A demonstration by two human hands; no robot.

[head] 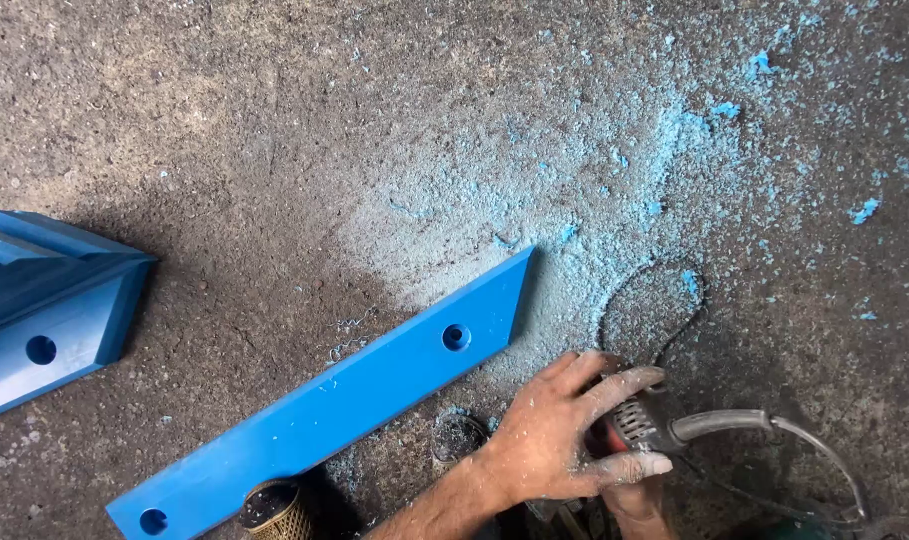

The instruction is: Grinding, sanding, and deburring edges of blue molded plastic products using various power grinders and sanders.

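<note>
Blue bar (344,395) lies on the dusty floor (224,120); left hand (554,435) has its grip wrapped on the grinder (639,425), right hand (639,505) mostly hidden, can't tell. Loose cord (814,450) could snag.

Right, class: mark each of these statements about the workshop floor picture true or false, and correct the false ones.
1. The long blue bar lies flat on the floor. True.
2. The bar has no holes. False: round holes show along it.
3. Blue dust is scattered on the floor. True.
4. The left hand rests on the blue bar. False: it grips a power tool beside the bar.
5. A cable leaves the tool. True.
</note>
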